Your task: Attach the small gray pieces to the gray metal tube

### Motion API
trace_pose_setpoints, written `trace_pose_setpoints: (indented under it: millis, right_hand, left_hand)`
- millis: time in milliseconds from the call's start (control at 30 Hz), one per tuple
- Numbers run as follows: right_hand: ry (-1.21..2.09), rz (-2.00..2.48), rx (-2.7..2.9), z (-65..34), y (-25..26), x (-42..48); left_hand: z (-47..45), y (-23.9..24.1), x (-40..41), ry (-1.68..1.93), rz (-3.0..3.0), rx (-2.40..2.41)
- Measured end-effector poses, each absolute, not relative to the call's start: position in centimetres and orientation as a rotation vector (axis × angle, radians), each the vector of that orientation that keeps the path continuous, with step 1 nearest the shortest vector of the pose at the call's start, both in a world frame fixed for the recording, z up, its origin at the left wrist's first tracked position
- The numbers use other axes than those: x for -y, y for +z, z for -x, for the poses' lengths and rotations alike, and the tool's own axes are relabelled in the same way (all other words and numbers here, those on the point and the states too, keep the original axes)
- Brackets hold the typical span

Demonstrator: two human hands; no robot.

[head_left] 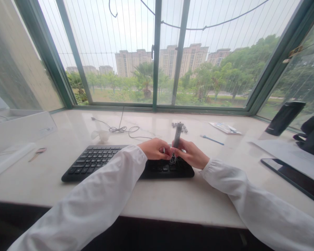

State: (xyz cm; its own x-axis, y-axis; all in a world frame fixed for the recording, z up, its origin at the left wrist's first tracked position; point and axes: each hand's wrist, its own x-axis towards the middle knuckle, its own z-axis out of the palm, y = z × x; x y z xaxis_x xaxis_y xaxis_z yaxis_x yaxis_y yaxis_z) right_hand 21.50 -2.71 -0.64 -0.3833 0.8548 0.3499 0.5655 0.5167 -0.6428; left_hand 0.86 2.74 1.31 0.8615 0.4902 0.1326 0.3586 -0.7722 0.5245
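Note:
A black keyboard (94, 162) lies on the pale stone sill (159, 198) in front of me. Above its right end my right hand (192, 153) grips a grey, upright tool (177, 134) whose wire loops hang down onto the keys. My left hand (155, 148) is curled beside it, its fingertips pinching at the wire tip of the same tool. Both arms wear white sleeves. Several loose dark keycaps (181, 127) lie just behind the tool.
A tangled cable (120, 129) lies behind the keyboard. A blue pen (211, 140) and a flat packet (225, 127) sit further right. A dark tablet (295, 177) and a black stand (285, 118) are at right, a white box (7, 158) at left.

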Motion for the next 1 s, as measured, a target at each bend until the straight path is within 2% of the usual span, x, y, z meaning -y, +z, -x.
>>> trace_pose_setpoints:
  millis: [1000]
  right_hand:
    - [0.441,1.403,1.862,-18.4,-0.2,5.4]
  left_hand:
    - [-2.1,0.8,-1.7,0.491,-2.418,-0.805]
